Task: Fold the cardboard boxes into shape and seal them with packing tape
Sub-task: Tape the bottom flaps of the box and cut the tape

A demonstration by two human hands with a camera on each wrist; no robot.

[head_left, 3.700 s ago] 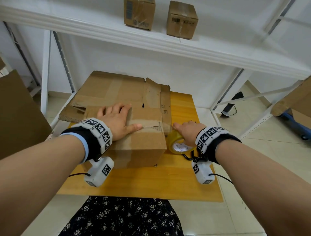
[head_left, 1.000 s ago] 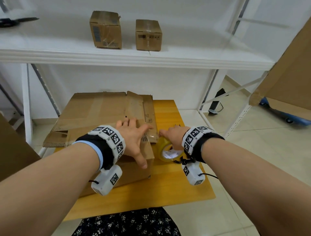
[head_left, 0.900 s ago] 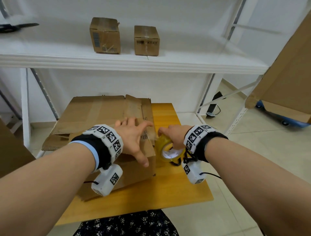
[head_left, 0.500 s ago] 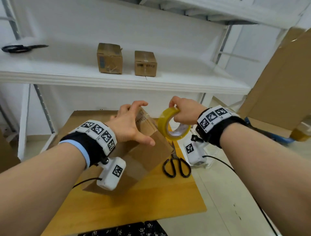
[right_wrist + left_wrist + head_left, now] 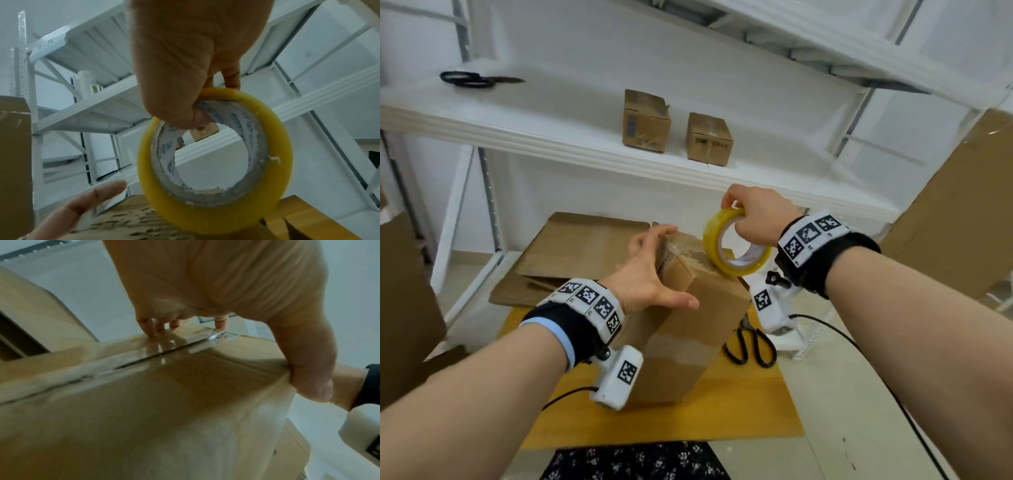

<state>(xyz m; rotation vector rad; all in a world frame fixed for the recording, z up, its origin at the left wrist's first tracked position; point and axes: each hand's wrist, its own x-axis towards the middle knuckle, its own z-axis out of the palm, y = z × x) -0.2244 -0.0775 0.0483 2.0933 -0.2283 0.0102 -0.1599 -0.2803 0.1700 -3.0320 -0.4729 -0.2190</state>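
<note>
A brown cardboard box (image 5: 688,329) stands tilted on one end on the wooden table (image 5: 688,421). My left hand (image 5: 649,274) grips its raised top, fingers over the far edge and thumb along the near edge. In the left wrist view the fingertips (image 5: 151,332) press on a clear-taped seam (image 5: 164,352) of the box (image 5: 164,410). My right hand (image 5: 756,216) holds a yellow roll of packing tape (image 5: 734,265) close above the box's upper right edge. In the right wrist view the thumb hooks through the core of the roll (image 5: 205,216).
Black scissors (image 5: 751,344) lie on the table right of the box. Flattened cardboard (image 5: 578,246) lies behind it. Two small sealed boxes (image 5: 645,120) (image 5: 709,140) and another pair of scissors (image 5: 472,79) sit on the white shelf. Large cardboard sheets (image 5: 948,219) lean at both sides.
The box has been tipped up from lying flat onto its end. My right hand has lifted the tape roll off the table to the box's top, which uncovers the scissors.
</note>
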